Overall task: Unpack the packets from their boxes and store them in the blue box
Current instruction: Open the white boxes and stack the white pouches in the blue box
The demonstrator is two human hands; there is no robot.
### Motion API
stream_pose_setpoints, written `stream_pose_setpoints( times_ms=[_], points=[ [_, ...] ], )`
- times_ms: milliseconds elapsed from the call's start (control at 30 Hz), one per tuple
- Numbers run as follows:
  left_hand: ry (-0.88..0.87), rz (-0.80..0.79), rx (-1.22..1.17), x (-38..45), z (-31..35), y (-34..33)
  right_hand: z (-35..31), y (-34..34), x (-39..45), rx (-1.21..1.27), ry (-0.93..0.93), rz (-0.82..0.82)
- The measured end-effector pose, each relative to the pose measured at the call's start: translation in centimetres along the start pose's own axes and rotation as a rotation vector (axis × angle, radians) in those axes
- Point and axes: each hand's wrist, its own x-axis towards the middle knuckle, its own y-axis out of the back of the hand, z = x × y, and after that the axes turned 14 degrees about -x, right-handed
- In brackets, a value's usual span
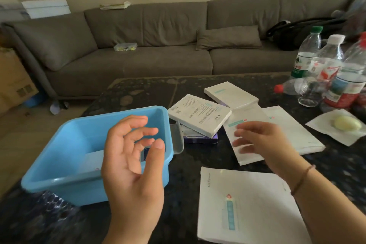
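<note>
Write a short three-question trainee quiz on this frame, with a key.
1. True or false: the left hand is gripping a packet.
2. What already lies inside the blue box? A) a bottle B) a white packet C) nothing
3. Over which item does the right hand hover?

Key:
1. False; its fingers are loosely curled and hold nothing.
2. B; a white packet lies on the bottom.
3. A flat white packet on the table, beside the white boxes; the hand is motion-blurred.
</note>
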Motion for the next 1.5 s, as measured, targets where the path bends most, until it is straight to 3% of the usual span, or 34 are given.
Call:
stream_pose_setpoints(
  times_ms=[100,167,233,567,700,767,833,933,1033,1067,1133,1200,1300,1400,1500],
  points=[
    [-0.004,-0.012,0.015,0.0,-0.1,-0.1,1.2,2.7,0.6,-0.744,0.101,0.361],
    [-0.010,-0.030,0.030,-0.1,-0.1,-0.3,2.5,3.8,1.1,-1.052,-0.032,0.308],
    [-0.018,-0.045,0.045,-0.3,-0.3,-0.4,3.3,4.0,1.3,-1.101,-0.111,0.192],
    [-0.051,-0.121,0.079,-1.0,-0.8,-0.9,3.4,5.2,1.0,-0.731,-0.150,0.098],
    [-0.098,-0.178,0.120,-1.2,-0.9,-1.0,3.0,5.4,0.5,-0.287,-0.209,0.083],
    [-0.115,-0.202,0.147,-1.5,-1.0,-1.1,2.9,5.7,-0.3,-0.089,-0.189,0.139],
    [-0.090,-0.210,0.137,-2.1,-0.8,-1.6,2.8,5.6,-1.4,-0.062,-0.096,0.261],
    [0.166,-0.240,0.063,-2.6,0.1,-2.8,3.0,3.9,-4.2,-0.346,0.197,0.541],
    [0.765,-0.395,-0.041,-2.8,0.5,-3.9,2.4,2.1,-8.2,-0.662,0.709,0.863],
    [0.945,-0.420,-0.132,-2.9,0.7,-4.4,2.4,1.5,-9.4,-0.707,0.853,0.871],
    [1.101,-0.361,-0.295,-3.2,1.2,-4.8,2.8,0.3,-11.4,-0.748,1.071,0.811],
    [1.237,-0.215,-0.469,-3.4,1.3,-4.3,3.6,-1.2,-12.0,-0.805,1.177,0.735],
    [1.517,-0.200,-0.865,-3.0,1.4,-3.8,4.4,-2.8,-11.0,-0.771,1.269,0.729],
    [1.454,-0.320,-0.831,-2.5,0.2,-2.5,3.9,-1.6,-10.1,-0.612,1.323,0.623],
    [1.238,-0.360,-0.455,-1.9,-0.1,-2.3,2.8,1.0,-9.3,-0.451,1.187,0.621]
  ],
)
